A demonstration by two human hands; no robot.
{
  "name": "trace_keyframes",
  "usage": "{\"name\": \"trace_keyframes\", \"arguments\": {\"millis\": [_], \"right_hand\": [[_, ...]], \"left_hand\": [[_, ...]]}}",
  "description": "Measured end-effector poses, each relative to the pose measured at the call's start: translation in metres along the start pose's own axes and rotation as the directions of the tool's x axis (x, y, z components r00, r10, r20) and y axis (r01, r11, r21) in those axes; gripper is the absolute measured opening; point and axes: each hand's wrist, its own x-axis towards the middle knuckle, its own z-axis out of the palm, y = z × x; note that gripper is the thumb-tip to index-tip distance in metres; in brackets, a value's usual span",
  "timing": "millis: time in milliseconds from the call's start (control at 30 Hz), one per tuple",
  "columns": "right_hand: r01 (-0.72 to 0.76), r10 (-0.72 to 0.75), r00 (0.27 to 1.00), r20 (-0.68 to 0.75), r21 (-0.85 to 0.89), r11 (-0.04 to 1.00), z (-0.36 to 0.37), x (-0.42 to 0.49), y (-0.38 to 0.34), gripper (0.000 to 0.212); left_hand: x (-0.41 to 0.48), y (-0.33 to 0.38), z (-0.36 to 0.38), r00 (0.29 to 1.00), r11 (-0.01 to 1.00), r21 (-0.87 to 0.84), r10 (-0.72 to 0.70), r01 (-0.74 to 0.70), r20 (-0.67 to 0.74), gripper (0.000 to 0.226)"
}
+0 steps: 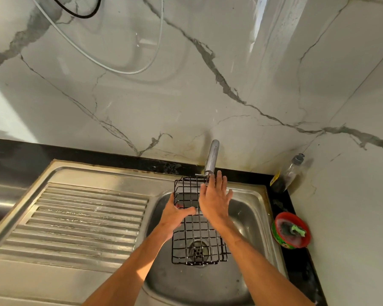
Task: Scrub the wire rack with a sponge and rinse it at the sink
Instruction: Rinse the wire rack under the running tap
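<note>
Gripping wire rack (199,238), left hand (175,218); right fingers (218,181) straight, maybe touching

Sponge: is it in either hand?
No, the sponge lies in the red bowl; left hand grips the wire rack, right hand is open.

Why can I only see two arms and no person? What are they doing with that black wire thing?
The camera sits on the person's head and looks down, so you see only their arms. They stand at a metal sink. The left hand grips a black wire rack over the basin. The right hand is flat, fingers straight, at the rack's top end, just under the tap. The sponge lies in a red bowl on the counter to the right, and a bottle stands in the corner behind it.
</note>
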Motion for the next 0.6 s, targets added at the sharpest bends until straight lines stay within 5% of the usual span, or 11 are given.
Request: {"name": "trace_keyframes", "arguments": {"millis": [133,333,500,600], "right_hand": [[0.259,-0.251,0.965,0.071,-0.137,0.956,0.007,-0.016,-0.010,0.063],[0.508,-0.483,0.839,0.250,-0.042,0.860,0.010,-0.017,-0.012,0.060],[0.563,-0.539,0.793,0.282,-0.002,0.827,0.002,-0.006,0.004,0.056],[0.533,-0.508,0.831,0.227,-0.066,0.844,-0.010,-0.003,0.023,0.054]], "left_hand": [[0.002,-0.001,0.004,1.000,1.000,-0.005,-0.022,0.022,-0.006,0.133],[-0.002,0.003,0.007,0.999,0.997,-0.070,-0.045,0.045,-0.001,0.116],[0.002,0.003,0.011,0.997,0.997,-0.037,-0.073,0.074,0.028,0.140],[0.008,0.008,0.015,0.996,0.997,0.032,-0.076,0.075,0.035,0.143]]}}
